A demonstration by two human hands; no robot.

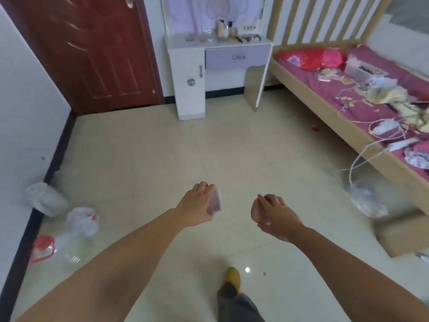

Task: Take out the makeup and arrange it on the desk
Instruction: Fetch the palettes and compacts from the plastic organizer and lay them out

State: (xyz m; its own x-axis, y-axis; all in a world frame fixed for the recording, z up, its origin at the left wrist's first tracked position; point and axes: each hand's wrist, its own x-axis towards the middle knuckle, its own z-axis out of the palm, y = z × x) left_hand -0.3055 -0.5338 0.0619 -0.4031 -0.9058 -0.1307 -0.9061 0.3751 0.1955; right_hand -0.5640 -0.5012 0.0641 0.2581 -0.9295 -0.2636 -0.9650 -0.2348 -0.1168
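My left hand (197, 206) grips a small flat clear case with a pinkish inside (216, 203), held out over the floor. My right hand (272, 213) holds a rounded skin-toned thing (257, 211), perhaps a makeup sponge, with fingers curled over it. Across the room stands the white dressing desk (185, 46) with a lilac drawer (238, 57). On its top sit several makeup items (224, 29): bottles, small pink pots and brushes. Both hands are well short of the desk.
A red-brown door (92, 49) is left of the desk. A wooden bed (325, 105) with a pink sheet and scattered clutter runs along the right. Plastic bags (81, 220) lie by the left wall, a clear bag (366, 201) and cardboard box (399, 233) by the bed.
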